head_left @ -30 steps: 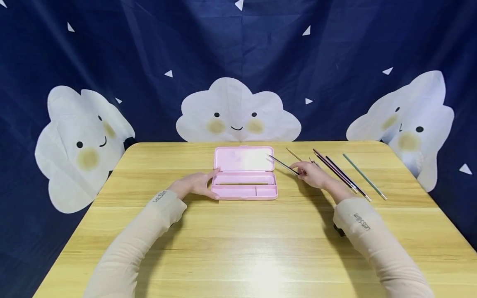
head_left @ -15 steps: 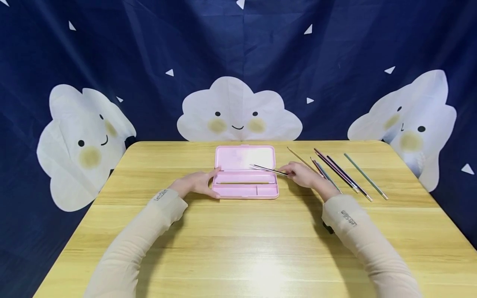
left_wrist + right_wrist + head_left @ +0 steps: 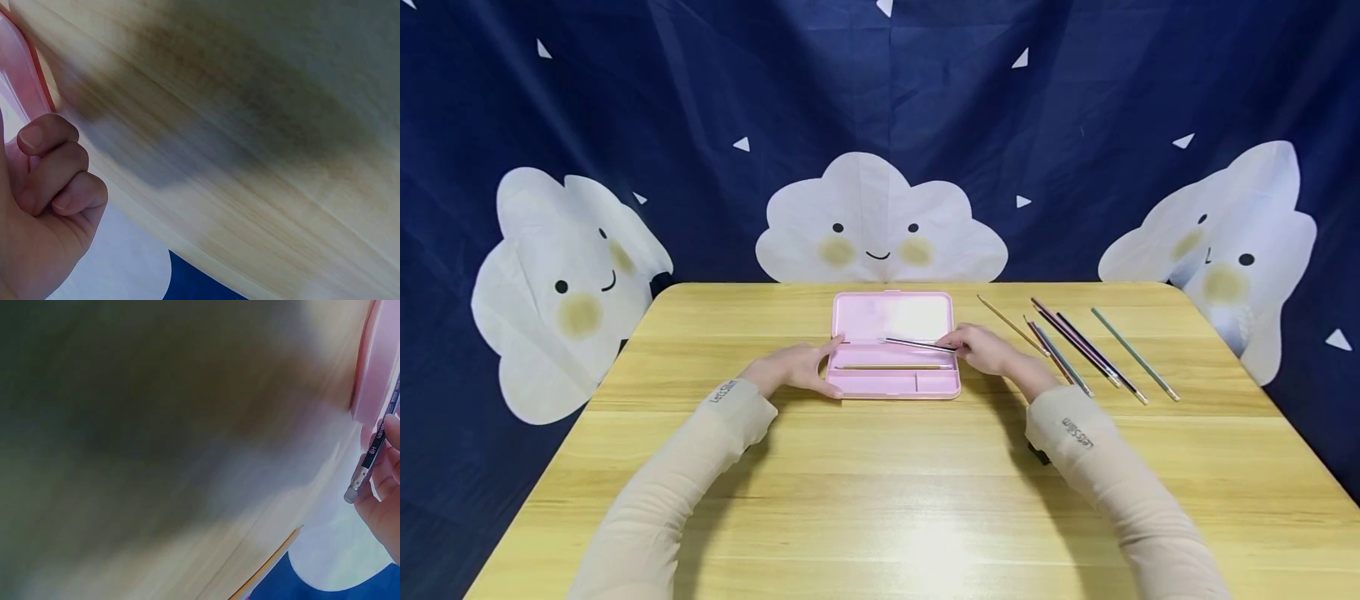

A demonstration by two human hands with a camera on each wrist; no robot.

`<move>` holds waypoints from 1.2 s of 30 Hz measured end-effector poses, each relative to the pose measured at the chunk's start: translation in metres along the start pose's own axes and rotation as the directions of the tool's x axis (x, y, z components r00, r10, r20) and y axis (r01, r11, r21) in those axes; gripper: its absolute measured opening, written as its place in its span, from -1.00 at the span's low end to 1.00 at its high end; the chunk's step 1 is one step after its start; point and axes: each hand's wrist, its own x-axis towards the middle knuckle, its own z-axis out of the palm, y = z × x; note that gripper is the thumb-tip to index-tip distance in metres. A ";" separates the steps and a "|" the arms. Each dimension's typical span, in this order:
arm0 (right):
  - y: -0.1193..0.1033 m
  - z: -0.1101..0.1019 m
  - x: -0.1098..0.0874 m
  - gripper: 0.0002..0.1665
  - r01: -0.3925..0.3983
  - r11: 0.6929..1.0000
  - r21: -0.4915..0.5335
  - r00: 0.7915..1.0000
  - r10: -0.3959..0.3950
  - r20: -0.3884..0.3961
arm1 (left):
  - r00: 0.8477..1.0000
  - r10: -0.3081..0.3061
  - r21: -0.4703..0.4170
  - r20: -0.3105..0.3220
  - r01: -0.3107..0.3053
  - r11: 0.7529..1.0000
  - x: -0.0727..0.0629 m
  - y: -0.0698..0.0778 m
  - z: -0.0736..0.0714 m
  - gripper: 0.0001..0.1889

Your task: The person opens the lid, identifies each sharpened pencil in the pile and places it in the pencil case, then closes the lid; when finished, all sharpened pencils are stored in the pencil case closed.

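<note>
An open pink pencil case (image 3: 872,386) lies on the table, its lid (image 3: 868,317) folded back. My left hand (image 3: 793,368) grips the case's left end, thumb at the front corner and a finger near the hinge; the left wrist view shows its other fingers curled. A gold-coloured pencil (image 3: 891,367) lies lengthwise in the long rear compartment. Over the right part of that compartment, my right hand (image 3: 985,348) pinches a dark pencil (image 3: 910,342) near its eraser end. The right wrist view shows "HB" on this black pencil (image 3: 373,452) and its grey eraser.
Several loose pencils (image 3: 1086,354) lie right of the case, beyond my right hand. A yellow pencil (image 3: 1011,323) and a green pencil (image 3: 1133,354) lie at either side of that group. The wooden table (image 3: 850,483) ends at a dark blue cloud-printed curtain (image 3: 700,83).
My right hand has moved left with the dark pencil, from beside the case to over its rear compartment. The pencil now lies more nearly parallel to the case. My left hand stays put.
</note>
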 end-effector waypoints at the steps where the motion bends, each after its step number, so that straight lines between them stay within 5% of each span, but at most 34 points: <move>1: -0.002 0.001 0.002 -0.59 0.010 1.000 -0.004 1.000 -0.010 0.003 | 1.000 0.001 0.000 -0.001 -0.001 1.000 0.000 0.000 0.000 0.16; 22: -0.038 0.023 0.034 -0.53 0.107 0.992 -0.070 0.991 -0.101 0.084 | 1.000 0.005 0.015 -0.010 -0.005 1.000 -0.001 0.000 0.000 0.16; 36: -0.043 0.030 0.036 -0.53 0.031 0.996 -0.086 0.992 -0.020 0.123 | 1.000 0.010 0.018 -0.020 -0.009 1.000 0.001 -0.002 0.001 0.18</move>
